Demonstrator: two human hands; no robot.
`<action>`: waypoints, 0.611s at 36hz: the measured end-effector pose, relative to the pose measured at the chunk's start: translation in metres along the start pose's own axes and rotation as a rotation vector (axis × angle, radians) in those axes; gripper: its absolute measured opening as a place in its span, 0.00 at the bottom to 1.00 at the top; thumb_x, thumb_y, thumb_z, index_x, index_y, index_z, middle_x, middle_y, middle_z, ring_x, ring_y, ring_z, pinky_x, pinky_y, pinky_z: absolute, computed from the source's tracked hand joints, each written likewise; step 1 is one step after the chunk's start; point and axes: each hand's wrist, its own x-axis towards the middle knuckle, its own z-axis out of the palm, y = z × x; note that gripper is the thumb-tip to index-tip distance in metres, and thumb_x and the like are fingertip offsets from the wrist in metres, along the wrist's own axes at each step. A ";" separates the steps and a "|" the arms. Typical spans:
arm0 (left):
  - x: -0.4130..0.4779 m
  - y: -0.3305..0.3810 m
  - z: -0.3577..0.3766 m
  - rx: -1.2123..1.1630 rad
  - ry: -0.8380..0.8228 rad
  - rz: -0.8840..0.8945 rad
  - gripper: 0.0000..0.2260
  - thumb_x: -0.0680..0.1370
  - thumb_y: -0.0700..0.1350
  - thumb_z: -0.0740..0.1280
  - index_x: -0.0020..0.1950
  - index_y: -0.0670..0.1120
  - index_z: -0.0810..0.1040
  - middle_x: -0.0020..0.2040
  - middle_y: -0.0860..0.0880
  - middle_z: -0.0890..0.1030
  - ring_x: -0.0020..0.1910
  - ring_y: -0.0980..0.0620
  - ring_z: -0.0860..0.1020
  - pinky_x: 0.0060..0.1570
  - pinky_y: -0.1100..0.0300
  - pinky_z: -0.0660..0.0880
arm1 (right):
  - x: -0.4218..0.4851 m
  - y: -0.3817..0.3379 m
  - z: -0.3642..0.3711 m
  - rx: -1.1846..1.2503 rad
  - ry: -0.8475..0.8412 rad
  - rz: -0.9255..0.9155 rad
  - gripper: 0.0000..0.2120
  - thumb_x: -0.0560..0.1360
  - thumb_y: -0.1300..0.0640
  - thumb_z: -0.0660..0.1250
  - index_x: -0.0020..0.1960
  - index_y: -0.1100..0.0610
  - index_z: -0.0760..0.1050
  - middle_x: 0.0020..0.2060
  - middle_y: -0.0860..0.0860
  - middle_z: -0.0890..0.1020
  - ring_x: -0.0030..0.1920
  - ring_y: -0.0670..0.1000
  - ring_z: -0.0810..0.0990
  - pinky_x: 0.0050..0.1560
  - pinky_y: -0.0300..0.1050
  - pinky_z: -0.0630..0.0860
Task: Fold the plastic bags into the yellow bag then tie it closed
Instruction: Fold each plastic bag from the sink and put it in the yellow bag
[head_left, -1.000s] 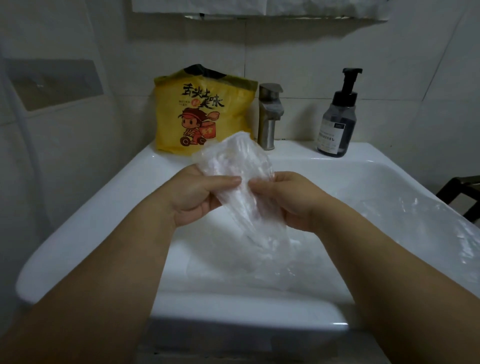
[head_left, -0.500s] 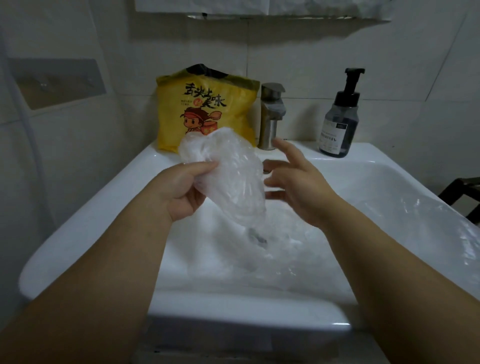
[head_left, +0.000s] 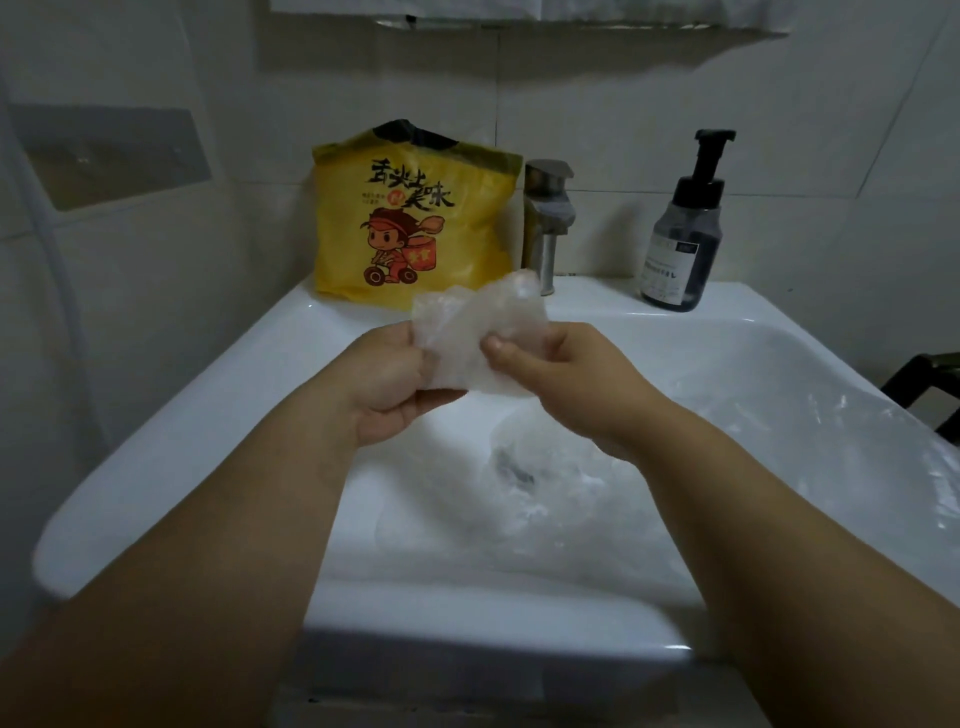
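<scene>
Lettering 舌尖上美味 printed on yellow bag.

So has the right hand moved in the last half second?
Yes: the right hand drew back from the faucet, leftward, and now pinches the clear bag.

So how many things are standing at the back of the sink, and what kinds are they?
Yellow bag: 1
Tap: 1
Pump bottle: 1
Total: 3
</scene>
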 end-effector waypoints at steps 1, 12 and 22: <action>-0.002 0.001 0.002 0.008 -0.034 0.023 0.19 0.77 0.27 0.60 0.63 0.42 0.77 0.55 0.45 0.83 0.50 0.53 0.83 0.43 0.64 0.80 | 0.002 0.002 -0.001 0.048 0.025 0.037 0.09 0.76 0.48 0.66 0.45 0.52 0.80 0.41 0.49 0.83 0.41 0.48 0.81 0.41 0.32 0.76; -0.011 0.001 0.010 0.041 -0.254 0.091 0.23 0.67 0.26 0.68 0.59 0.41 0.78 0.51 0.44 0.83 0.47 0.51 0.83 0.43 0.62 0.81 | 0.011 0.010 -0.007 0.473 -0.054 0.485 0.20 0.68 0.58 0.75 0.56 0.58 0.73 0.53 0.55 0.79 0.52 0.55 0.79 0.49 0.51 0.80; -0.014 -0.001 0.010 0.245 -0.248 0.068 0.31 0.60 0.48 0.80 0.61 0.43 0.78 0.55 0.43 0.83 0.55 0.45 0.81 0.54 0.50 0.79 | 0.010 0.016 -0.007 0.240 -0.115 0.373 0.26 0.66 0.67 0.75 0.62 0.58 0.72 0.53 0.55 0.80 0.51 0.56 0.81 0.45 0.46 0.82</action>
